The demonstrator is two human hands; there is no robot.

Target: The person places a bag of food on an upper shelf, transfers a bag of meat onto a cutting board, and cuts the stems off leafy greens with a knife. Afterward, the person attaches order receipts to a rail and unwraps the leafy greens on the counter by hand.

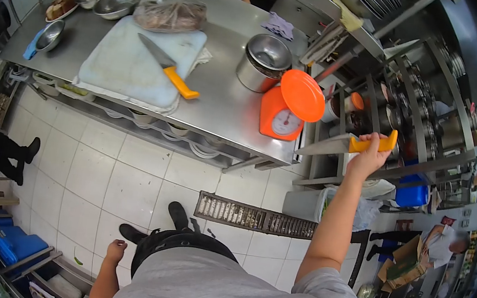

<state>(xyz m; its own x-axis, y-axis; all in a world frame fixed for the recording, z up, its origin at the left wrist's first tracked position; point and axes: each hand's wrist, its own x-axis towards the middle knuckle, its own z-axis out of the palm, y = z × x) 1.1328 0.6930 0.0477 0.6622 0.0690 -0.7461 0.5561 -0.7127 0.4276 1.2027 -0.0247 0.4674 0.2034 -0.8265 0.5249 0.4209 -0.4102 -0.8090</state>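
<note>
My right hand (370, 159) is closed round the yellow handle of a knife (328, 146), whose blade points left near the table's right corner. Close to the blade tip stands an orange kitchen scale (283, 116) with a round orange tray. Down at my left side hangs my left hand (116, 250), its fingers curled; whether it holds anything is too small to tell. A second yellow-handled knife (168, 69) lies across a white cutting board (113, 53). Behind the board rests a plastic bag of meat (170, 15). Nested steel containers (260, 68) stand left of the scale.
The steel table (216, 87) also bears metal bowls (118, 2) and a purple cloth (278, 26). A rack of dishes (410, 104) is on the right. A floor grate (254, 216) crosses the tiles. People are behind the table, at far left, and at right with a cardboard box (404, 263).
</note>
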